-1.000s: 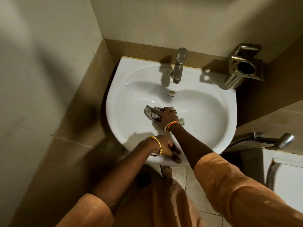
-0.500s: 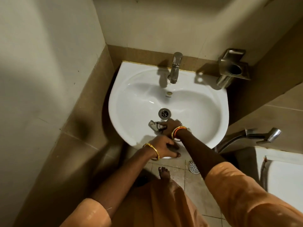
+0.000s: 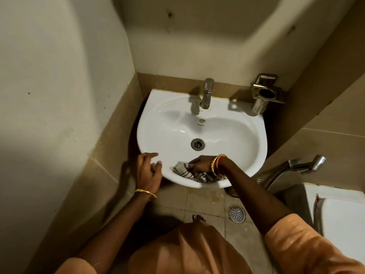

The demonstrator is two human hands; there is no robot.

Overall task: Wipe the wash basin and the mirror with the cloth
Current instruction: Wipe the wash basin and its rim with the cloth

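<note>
A white wash basin (image 3: 169, 123) hangs in the corner, with a chrome tap (image 3: 206, 93) at its back and a drain (image 3: 197, 144) in the bowl. My right hand (image 3: 201, 164) presses a checked cloth (image 3: 189, 172) against the basin's front rim. My left hand (image 3: 149, 171) hovers at the front left rim, fingers spread, holding nothing. No mirror is in view.
A steel holder (image 3: 264, 93) is fixed to the wall right of the tap. A hand sprayer (image 3: 304, 165) sticks out at the right above a white toilet tank (image 3: 339, 216). A floor drain (image 3: 237, 213) and my bare foot (image 3: 198, 219) lie below the basin.
My right hand dragged the cloth from the bowl's middle to the front rim, uncovering the drain. My left hand let go of the front rim and shifted left, fingers spread.
</note>
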